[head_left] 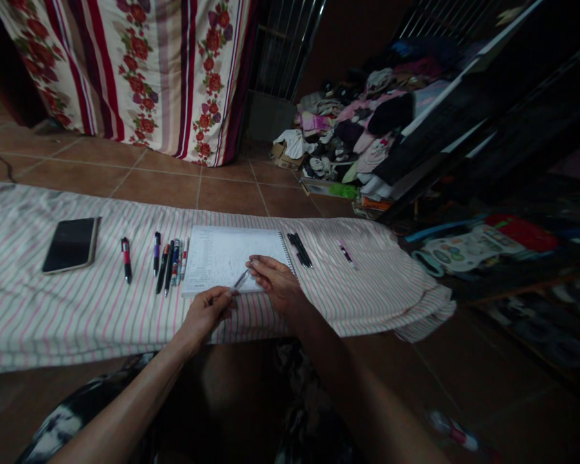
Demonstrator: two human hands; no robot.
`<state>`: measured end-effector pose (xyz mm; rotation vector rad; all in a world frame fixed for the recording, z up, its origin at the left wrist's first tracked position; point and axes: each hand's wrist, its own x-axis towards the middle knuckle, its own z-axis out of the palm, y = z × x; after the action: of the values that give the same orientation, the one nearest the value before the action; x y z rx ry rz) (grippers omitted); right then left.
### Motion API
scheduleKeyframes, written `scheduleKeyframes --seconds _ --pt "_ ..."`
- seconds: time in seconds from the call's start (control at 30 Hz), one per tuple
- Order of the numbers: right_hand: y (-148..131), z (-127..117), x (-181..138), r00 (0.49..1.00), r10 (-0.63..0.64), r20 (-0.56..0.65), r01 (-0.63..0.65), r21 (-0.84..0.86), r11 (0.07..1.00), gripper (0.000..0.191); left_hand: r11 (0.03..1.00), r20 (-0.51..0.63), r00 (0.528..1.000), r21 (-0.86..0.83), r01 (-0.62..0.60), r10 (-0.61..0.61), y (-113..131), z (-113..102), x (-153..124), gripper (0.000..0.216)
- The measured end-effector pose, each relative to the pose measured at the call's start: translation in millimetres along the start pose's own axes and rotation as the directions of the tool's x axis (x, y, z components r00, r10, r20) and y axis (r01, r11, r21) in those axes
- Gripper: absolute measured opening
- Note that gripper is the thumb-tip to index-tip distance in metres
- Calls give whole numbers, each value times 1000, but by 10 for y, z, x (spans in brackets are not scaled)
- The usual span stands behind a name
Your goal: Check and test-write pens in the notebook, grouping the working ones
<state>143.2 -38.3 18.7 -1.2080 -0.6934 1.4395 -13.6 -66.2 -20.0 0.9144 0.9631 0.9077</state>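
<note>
Down at the near edge, the left hand (207, 312) and right hand (275, 283) each have their fingers pinched on one end of a slim grey pen (240, 280). It's held just over the front edge of the white spiral-bound notebook (232, 251) on the pink-striped cloth (77, 309). A tight row of coloured pens (169, 264) sits right beside the notebook's left side, with a red-and-black pen (126, 259) and a black smartphone (70, 245) farther out, and two black pens (300, 250) plus a pink-and-white pen (347, 253) on the right.

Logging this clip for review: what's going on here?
A person is at a striped cloth spread on the tiled floor. Both hands hold one pen between them, the left hand at its near end and the right hand at its far end, over the lower edge of a spiral notebook. A row of pens lies left of the notebook, with a phone farther left. Two black pens and a pink pen lie to its right.
</note>
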Motion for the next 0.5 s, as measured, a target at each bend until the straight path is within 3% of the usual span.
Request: scheduleKeyframes --seconds 0.5 --pt "67 -12 -13 999 -35 13 36 -74 997 25 1000 7 1000 23 -4 4 -12 -15 16 32"
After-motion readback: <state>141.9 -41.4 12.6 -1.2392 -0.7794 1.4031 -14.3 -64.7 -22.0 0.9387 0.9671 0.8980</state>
